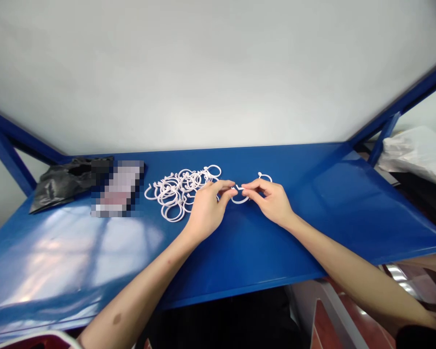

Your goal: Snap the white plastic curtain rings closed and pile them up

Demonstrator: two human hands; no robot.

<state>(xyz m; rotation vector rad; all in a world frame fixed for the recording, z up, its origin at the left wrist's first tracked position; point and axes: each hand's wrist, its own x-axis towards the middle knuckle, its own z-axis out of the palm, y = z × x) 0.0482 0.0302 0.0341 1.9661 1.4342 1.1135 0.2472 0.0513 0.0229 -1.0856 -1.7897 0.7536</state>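
Both my hands pinch a white plastic curtain ring [240, 200] over the blue tabletop [261, 261]. My left hand [209, 206] grips one end of it between thumb and fingertips. At the other end, the thumb and forefinger of my right hand [271, 201] are closed on it. A small gap separates the two sets of fingertips, where part of the ring shows. Just left of my left hand lies a loose pile of similar white rings [172, 196], partly hidden by that hand. Another ring [265, 177] lies behind my right hand, which covers part of it.
A black plastic bag [65, 182] lies at the left, beside a blurred-out flat object [118, 189]. Blue frame bars [383, 138] rise at both sides before a pale wall [210, 72]. A clear plastic bag [417, 152] is at the far right.
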